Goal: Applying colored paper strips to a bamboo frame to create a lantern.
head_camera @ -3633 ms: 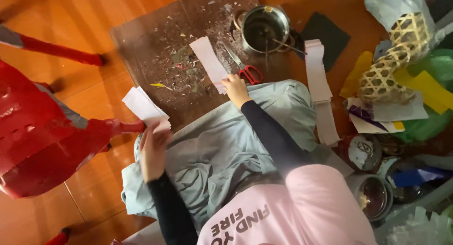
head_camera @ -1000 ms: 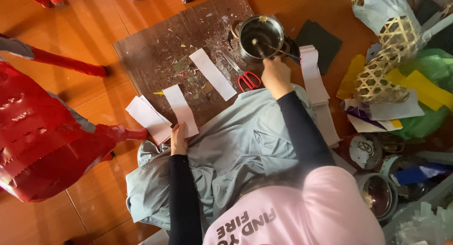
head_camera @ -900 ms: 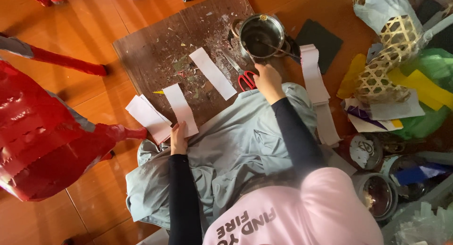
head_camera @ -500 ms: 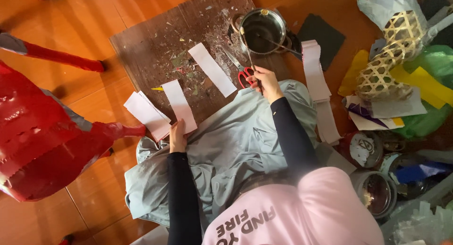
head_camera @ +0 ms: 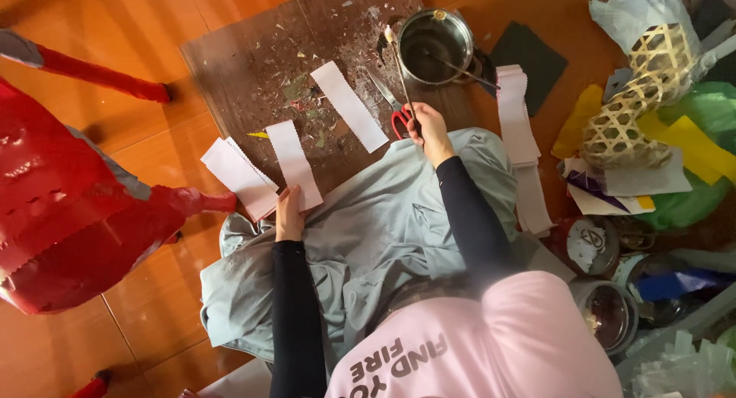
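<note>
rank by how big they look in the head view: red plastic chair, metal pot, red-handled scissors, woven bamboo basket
1. red plastic chair, though nearer the camera
2. woven bamboo basket
3. metal pot
4. red-handled scissors, partly under the right hand

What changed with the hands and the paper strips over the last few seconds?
The left hand put down the paper it held up and now rests on a white strip. The right hand moved from the pot to the red-handled scissors. The long strip on the board stayed.

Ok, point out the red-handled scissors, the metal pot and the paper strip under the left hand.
red-handled scissors (head_camera: 399, 121): head view, on the red handle.
metal pot (head_camera: 454, 28): head view, on the shiny rim.
paper strip (head_camera: 292, 159): head view, on its white middle.
</note>
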